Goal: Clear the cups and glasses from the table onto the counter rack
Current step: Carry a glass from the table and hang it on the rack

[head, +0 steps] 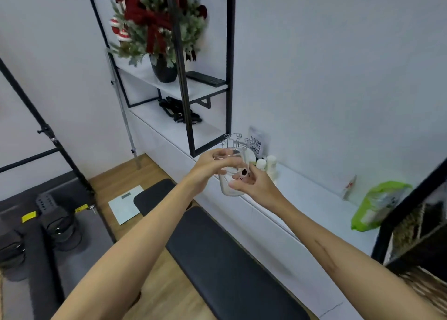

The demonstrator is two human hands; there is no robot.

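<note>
You've got both hands up in front of you, over the edge of the white desk point(302, 198). Left hand point(208, 168) curls its fingers round the rim of a clear glass point(229, 186), gripping it from the top/left. Right hand point(254, 184) pinches a small pink cup point(244, 175) w/ dark spots, which is touching the glass's right side; can't tell if it sits partly inside. Just behind the glass, on the desk, stands a wire rack point(233, 141), pegs up. Beside the rack: a QR-code sign point(256, 144) & white bottles point(267, 163). Further right on the desk lies a green bag point(377, 204). Below your arms, a black padded bench point(225, 266) on the wood floor.
</note>
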